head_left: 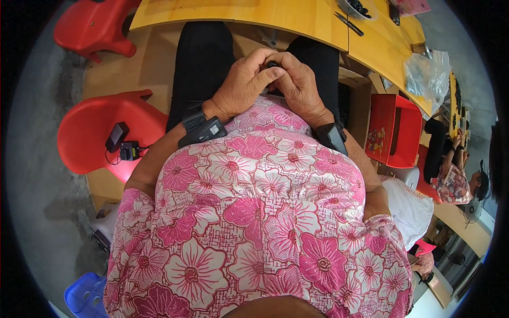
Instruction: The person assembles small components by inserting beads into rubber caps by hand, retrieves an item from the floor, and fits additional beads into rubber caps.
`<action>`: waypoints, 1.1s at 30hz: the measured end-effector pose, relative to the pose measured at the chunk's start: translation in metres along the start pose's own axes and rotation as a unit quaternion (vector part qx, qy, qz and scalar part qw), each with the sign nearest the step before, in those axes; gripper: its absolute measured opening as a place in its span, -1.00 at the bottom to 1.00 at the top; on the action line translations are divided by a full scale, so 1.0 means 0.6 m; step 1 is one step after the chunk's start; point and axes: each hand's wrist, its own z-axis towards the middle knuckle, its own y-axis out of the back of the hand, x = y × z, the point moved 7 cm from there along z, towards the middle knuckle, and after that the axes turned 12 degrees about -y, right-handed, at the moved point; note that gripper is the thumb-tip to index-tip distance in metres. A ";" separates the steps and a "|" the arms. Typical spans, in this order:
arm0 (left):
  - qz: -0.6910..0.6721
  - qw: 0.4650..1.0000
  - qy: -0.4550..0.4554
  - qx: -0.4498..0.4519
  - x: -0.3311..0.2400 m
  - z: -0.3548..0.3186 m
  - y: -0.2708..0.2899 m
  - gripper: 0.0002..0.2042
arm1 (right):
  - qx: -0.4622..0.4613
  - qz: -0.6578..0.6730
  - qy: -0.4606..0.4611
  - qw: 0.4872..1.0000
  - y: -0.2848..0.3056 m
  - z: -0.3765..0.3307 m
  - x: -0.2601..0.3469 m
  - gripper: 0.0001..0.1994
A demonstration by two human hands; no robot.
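My left hand (239, 85) and my right hand (301, 87) meet over my lap, just short of the table's near edge. Between the thumbs and curled forefingers shows the top of a small round black object (272, 64). Both hands are closed around it, and the fingers hide most of it, so its kind cannot be made out. A black device is strapped to each wrist.
Ahead stands a yellow wooden table (275, 11), with a bowl of black pieces (356, 8), a black-handled tool (350, 24) and a clear plastic bag (427, 77). Red chairs (79, 130) stand at left, a red box (382, 130) at right. Another person (456, 183) sits far right.
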 end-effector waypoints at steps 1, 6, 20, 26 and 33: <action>-0.004 1.000 0.000 -0.003 0.000 -0.001 0.000 -0.67 | 0.000 0.000 -0.003 1.000 0.000 -0.001 0.000 -0.82; -0.009 1.000 0.002 -0.013 0.008 -0.002 0.002 -0.69 | 0.007 0.019 -0.005 1.000 -0.002 0.003 -0.004 -0.83; 0.014 0.998 -0.025 -0.055 0.002 0.004 0.018 -0.74 | 0.133 0.524 -0.244 0.805 -0.021 0.001 -0.040 -0.69; 0.024 0.997 -0.011 -0.070 0.012 0.002 0.020 -0.80 | 0.136 0.555 -0.285 0.769 -0.024 -0.001 -0.056 -0.69; -0.007 0.995 0.022 -0.092 0.019 0.000 0.021 -0.81 | 0.157 0.575 -0.292 0.748 -0.030 -0.003 -0.064 -0.70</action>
